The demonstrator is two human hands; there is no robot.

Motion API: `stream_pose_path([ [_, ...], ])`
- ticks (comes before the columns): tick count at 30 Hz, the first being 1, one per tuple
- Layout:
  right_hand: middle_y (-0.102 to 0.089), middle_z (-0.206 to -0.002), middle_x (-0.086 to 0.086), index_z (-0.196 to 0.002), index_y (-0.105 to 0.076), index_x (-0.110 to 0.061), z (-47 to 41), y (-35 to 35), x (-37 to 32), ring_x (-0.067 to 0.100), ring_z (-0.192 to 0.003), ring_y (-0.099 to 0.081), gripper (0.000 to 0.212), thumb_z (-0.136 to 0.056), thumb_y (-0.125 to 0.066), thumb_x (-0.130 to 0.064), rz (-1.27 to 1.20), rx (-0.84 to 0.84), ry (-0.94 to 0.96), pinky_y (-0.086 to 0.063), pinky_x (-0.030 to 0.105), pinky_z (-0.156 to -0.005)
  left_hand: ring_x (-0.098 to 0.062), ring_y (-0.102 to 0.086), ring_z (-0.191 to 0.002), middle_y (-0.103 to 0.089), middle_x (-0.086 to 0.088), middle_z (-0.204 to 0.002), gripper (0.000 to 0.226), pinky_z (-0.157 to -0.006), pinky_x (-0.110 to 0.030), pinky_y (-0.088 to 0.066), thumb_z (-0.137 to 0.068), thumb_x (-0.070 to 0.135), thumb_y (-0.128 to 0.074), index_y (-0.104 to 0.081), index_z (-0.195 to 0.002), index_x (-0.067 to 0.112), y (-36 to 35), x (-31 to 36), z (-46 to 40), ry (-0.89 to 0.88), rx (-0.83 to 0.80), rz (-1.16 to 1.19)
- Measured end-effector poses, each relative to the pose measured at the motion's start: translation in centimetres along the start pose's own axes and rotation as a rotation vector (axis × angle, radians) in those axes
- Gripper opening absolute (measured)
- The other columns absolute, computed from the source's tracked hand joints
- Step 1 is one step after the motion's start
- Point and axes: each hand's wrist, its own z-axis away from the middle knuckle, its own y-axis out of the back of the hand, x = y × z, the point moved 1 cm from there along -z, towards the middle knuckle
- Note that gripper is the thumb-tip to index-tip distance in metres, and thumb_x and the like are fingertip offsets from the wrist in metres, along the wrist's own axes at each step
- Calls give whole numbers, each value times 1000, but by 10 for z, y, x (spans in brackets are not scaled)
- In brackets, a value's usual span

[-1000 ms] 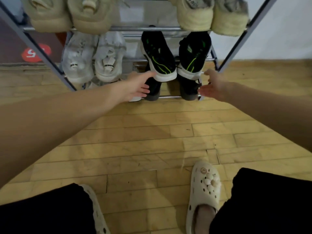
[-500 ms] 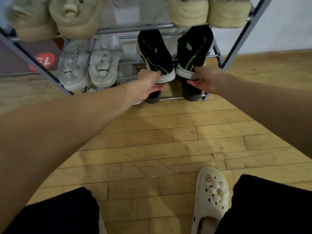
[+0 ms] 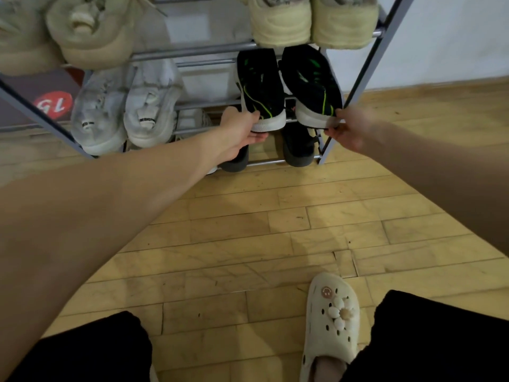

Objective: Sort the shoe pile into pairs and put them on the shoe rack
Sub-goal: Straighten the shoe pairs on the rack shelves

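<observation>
- Your left hand grips the heel of the left black shoe, thumb on top of the white sole and fingers curled under it
- Your right hand pinches the heel of the right black shoe at the sole's outer corner; its fingers are blurred, so you cannot tell more than that they close on the sole
- Both black shoes lie toes-in on the middle shelf of the rack, at its right end, side by side and nearly touching, heels hanging over the front rail
- The step in hand looks like seating or squaring this pair on its shelf; it reads as a late step, since no loose shoes show on the floor
- The white pair sits at the left end of the same shelf; the cream pairs fill the top shelf; a dark pair stands on the bottom shelf, right end, straight under your hands
- The next move likely calls for an even push on both heels toward the back rail, keeping the toes level so neither shoe tips between the bars
- Watch the right upright of the rack: your right hand is just beside it
- Let go only once both soles rest steady on the rails
</observation>
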Motion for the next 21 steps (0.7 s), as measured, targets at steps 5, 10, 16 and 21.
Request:
stream_pose_path([
  [5,-52,-83,6,-99,-52,-4,1,-9,-4,14,-57,-50,7,-98,-45,-4,18,49,16,-54,23,-59,-27,-65,-78,-58,-18,-99,40,-79,-36,-59,-100,10,-50,-38,-134,-6,-14,4,-6,3,-9,-12],
  [10,-57,-88,2,-113,-50,-10,6,-18,9,12,-67,-59,22,-98,-51,-26,32,160,26,-56,20,-57,-24,-64,-74,-58,-15,-96,41,-79,-36,-59,-99,17,-52,-41,-131,-6,-16,-2,-7,7,30,3],
  [16,-56,-95,10,-123,-43,-7,14,-19,55,24,-84,-60,34,-102,-28,-30,422,164,55,-52,33,-69,-33,-67,-82,-63,-18,-109,46,-65,-40,-60,-103,30,-37,-30,-134,-3,-1,-38,0,-206,293,-462],
  [21,-49,-132,15,-148,-20,-15,9,-23,93,33,-102,-62,65,-92,-53,-11,846,-95,28,-60,37,-71,-32,-59,-87,-57,-20,-116,42,-69,-40,-48,-95,18,-50,-35,-134,15,25,-83,-19,-221,89,-1000],
])
